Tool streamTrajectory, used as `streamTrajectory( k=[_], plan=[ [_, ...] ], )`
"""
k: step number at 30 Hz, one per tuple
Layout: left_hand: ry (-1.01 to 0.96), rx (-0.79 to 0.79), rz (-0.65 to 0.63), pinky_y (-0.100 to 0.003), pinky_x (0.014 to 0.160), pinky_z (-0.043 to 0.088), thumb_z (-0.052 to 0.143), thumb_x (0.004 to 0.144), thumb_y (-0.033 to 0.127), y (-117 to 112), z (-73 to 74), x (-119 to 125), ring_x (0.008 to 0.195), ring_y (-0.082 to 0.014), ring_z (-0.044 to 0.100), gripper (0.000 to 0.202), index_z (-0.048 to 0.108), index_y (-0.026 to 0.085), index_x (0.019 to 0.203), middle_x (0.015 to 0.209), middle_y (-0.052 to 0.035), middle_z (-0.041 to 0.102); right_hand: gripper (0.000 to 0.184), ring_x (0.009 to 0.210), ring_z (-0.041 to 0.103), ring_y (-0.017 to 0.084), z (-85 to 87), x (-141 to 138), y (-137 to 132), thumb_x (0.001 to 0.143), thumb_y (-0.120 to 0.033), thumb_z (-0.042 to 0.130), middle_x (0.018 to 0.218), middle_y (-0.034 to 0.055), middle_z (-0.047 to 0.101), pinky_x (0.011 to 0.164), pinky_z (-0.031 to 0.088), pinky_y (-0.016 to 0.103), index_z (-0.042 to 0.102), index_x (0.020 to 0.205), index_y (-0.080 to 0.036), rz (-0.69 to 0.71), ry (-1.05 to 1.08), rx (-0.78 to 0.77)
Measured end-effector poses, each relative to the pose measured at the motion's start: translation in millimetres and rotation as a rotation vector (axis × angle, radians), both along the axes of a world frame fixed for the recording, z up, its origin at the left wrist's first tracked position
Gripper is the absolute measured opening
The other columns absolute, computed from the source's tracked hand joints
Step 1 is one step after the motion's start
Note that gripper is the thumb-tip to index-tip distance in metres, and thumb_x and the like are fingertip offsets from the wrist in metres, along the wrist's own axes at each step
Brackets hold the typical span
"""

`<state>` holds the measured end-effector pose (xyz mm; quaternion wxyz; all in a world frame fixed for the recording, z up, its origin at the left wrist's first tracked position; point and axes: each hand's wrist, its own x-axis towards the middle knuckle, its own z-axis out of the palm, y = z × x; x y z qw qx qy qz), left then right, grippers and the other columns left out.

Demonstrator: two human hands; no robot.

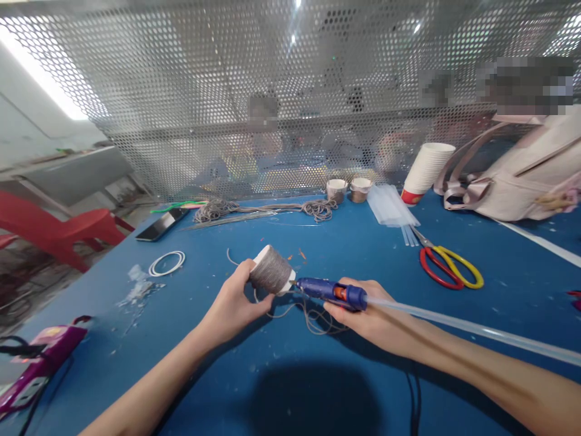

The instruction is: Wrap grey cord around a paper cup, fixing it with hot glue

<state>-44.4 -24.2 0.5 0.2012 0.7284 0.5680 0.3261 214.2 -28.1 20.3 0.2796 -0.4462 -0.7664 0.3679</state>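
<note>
Your left hand clasped the grey twine-wrapped paper cup, your right hand clutched the blue plastic glue gun: small dabs looked wisest.

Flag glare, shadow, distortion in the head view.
Head view: fisheye bows the perforated screen; glare blows out the top left; soft dark shadow on the blue table at bottom centre; left hand, right hand, glue gun and cord-wrapped cup sharp; people behind the screen hazy.

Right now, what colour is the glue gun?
The glue gun is blue with an orange band; head view.
</note>
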Motion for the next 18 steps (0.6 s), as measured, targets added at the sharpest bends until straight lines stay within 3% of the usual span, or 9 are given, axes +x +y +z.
streamTrajectory(
  k=[12, 18],
  plan=[
    [-0.013, -0.041, -0.072, -0.029, 0.068, 0.046, 0.063, 0.07, 0.027, 2.4, 8.2, -8.1, 0.073, -0.0152, 0.054, 0.021, 0.054, 0.02, 0.088, 0.081, -0.0005, 0.058, 0.025, 0.05, 0.044, 0.01, -1.5, 3.2, 3.3, 0.082, -0.035, 0.058, 0.056, -0.004, 0.053, 0.047, 0.034, 0.023, 0.052, 0.063, -0.02, -0.012, -0.008, 0.002],
    [-0.087, -0.083, -0.081, -0.031, 0.073, 0.047, 0.064, 0.07, 0.03, 7.4, 12.8, -13.4, 0.078, -0.0168, 0.057, 0.022, 0.054, 0.019, 0.088, 0.085, -0.0028, 0.06, 0.033, 0.039, 0.046, 0.012, -1.6, 9.6, 24.4, 0.086, -0.045, 0.049, 0.038, -0.0058, 0.044, 0.047, 0.039, 0.025, 0.056, 0.065, -0.02, -0.097, 0.017, -0.234]
  ],
)
